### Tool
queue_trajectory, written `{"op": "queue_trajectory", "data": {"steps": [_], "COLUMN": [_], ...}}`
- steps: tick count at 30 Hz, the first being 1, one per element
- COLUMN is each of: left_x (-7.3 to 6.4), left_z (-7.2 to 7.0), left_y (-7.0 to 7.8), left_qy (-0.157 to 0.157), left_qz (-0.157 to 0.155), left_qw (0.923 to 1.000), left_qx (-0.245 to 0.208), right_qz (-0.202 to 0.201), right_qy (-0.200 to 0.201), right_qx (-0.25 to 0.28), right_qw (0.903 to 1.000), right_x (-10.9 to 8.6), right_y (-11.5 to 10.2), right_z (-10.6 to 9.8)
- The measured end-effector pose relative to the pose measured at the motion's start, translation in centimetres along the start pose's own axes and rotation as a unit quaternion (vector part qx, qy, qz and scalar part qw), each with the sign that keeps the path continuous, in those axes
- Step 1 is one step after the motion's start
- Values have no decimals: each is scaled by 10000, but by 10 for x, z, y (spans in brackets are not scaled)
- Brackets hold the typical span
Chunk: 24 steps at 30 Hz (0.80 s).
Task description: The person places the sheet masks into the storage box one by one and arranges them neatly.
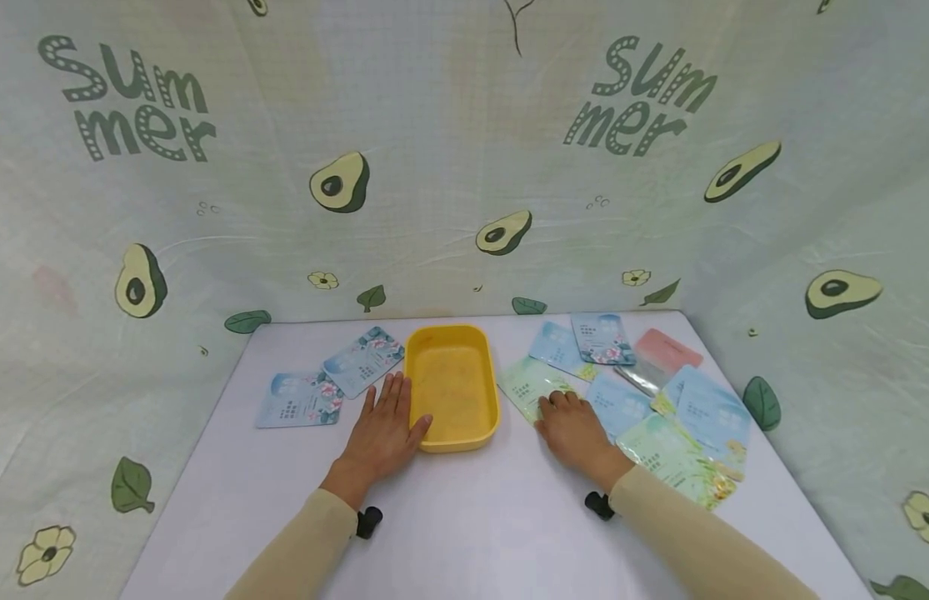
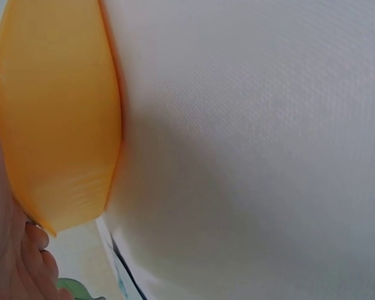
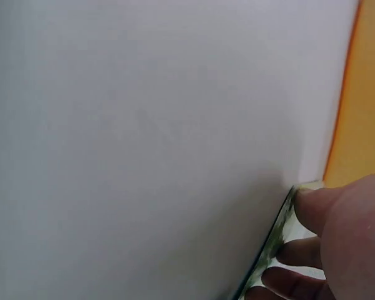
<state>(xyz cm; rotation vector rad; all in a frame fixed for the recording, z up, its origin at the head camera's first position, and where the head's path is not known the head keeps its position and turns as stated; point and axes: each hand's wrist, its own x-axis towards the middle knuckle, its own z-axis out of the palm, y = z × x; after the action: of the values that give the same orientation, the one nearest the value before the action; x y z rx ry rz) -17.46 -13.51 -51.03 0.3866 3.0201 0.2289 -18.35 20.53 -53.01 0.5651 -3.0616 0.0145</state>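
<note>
My left hand (image 1: 382, 429) lies with straight fingers along the left side of a yellow plastic tray (image 1: 427, 442), touching its rim. In the left wrist view, the tray's outer wall (image 2: 62, 119) stands beside that hand. To the right of the tray, my right hand (image 1: 576, 433) has curled fingers on a light green face mask packet (image 1: 529, 385). The right wrist view has the thumb and fingertips (image 3: 312, 206) at the packet's edge (image 3: 269, 250), the thumb near one corner. Part of the packet is hidden under the hand.
Left of the tray lie two blue floral packets (image 1: 297, 400) (image 1: 364, 361). A pile on the right holds several blue packets (image 1: 617, 402), another green one (image 1: 674, 458), a pink one (image 1: 668, 350) and a silver one (image 1: 642, 375). Patterned cloth (image 1: 434, 167) encloses the white table (image 1: 471, 525).
</note>
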Motion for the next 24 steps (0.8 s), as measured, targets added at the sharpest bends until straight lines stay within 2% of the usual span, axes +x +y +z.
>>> {"op": "queue_trajectory", "data": {"steps": [5,7,11,14,20,24], "left_x": [0,0,1,2,3,2], "left_z": [0,0,1,1,2,2], "left_y": [0,1,0,0,-1,-1], "left_qy": [22,16,-4,17,45,29], "left_qz": [-18,-24,-29,-29,-18,-15], "left_qw": [10000,10000,10000,10000,10000,10000], "left_qx": [-19,-32,-41,-44,-18,-22], "right_qz": [-152,-154,-58,-47,-582,-826], "right_qy": [340,262,-240,-220,758,816], "right_qx": [-284,-258,126,314,-202,-375], "right_qw": [9989,9992,9996,9993,9952,9925], "right_x": [0,1,7,16,39,50], "right_y": [-11,-17,-20,-8,30,44], "right_z": [4,3,-12,-26,-34,-29]}}
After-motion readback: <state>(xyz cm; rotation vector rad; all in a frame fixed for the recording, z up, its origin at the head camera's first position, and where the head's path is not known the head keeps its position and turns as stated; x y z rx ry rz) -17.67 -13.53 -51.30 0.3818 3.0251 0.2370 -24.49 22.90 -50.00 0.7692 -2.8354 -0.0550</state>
